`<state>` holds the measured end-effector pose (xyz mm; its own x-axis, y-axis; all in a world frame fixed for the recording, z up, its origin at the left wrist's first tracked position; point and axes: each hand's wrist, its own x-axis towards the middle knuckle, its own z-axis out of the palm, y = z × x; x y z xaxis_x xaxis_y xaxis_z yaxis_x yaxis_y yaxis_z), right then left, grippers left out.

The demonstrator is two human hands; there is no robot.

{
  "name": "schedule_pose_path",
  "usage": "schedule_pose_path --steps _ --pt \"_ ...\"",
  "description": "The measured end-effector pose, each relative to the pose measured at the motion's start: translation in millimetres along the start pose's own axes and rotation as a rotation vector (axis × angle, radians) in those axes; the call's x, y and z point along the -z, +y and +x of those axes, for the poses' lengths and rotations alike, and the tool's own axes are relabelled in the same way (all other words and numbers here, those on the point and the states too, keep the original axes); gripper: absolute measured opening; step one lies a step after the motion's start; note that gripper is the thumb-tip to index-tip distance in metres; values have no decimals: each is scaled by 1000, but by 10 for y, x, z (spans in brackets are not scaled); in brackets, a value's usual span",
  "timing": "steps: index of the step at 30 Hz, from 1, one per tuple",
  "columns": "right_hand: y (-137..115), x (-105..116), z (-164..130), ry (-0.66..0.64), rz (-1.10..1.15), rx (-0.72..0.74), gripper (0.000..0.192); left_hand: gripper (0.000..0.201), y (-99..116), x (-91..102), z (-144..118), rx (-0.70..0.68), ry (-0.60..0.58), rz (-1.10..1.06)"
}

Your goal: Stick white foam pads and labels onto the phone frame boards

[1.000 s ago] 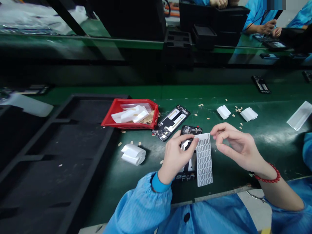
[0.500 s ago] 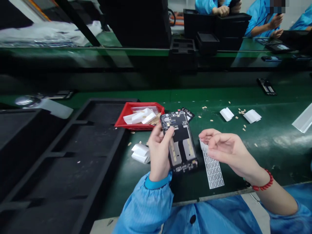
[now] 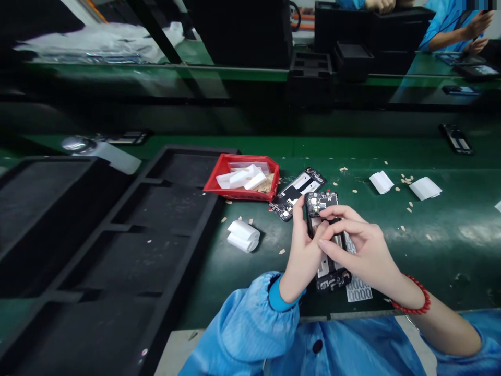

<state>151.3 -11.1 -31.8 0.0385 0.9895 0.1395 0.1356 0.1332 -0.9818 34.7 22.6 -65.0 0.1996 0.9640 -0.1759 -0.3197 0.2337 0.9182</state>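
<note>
My left hand (image 3: 301, 253) grips an opened phone (image 3: 323, 201), its circuit board and inner parts facing up. Over the middle of that phone, my right hand (image 3: 364, 245) has thumb and fingertips pinched together, close against the left thumb. Whatever the pinch holds is too small or hidden to make out. Partly beneath the phone and right hand lies a white sheet of small grey ring-shaped stickers (image 3: 359, 293). A second opened phone (image 3: 289, 194) rests on the green table just beyond my left hand, beside a red bin (image 3: 245, 196).
Black compartment trays (image 3: 156, 250) fill the left side. Folded white paper (image 3: 243, 237) lies near my left wrist, with more folded paper (image 3: 426, 188) and tan scraps to the right. Another phone (image 3: 457, 140) is at the back right. Co-workers' hands (image 3: 479, 31) show across the bench.
My right hand has moved left from the sticker sheet to over the held phone. The phone is more upright in view and nearer the sheet, uncovering the second phone behind. The camera has turned slightly left.
</note>
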Motion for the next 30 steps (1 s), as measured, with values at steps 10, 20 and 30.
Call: schedule_pose_path --steps 10,20,30 --pt "-57 203 53 -95 -124 24 8 75 5 52 13 -84 -94 134" --pt "-33 141 25 -107 -35 -60 8 47 41 2 19 -11 -47 137" --pt "-95 260 108 -182 -361 157 4 42 42 16 -9 -112 -198 122"
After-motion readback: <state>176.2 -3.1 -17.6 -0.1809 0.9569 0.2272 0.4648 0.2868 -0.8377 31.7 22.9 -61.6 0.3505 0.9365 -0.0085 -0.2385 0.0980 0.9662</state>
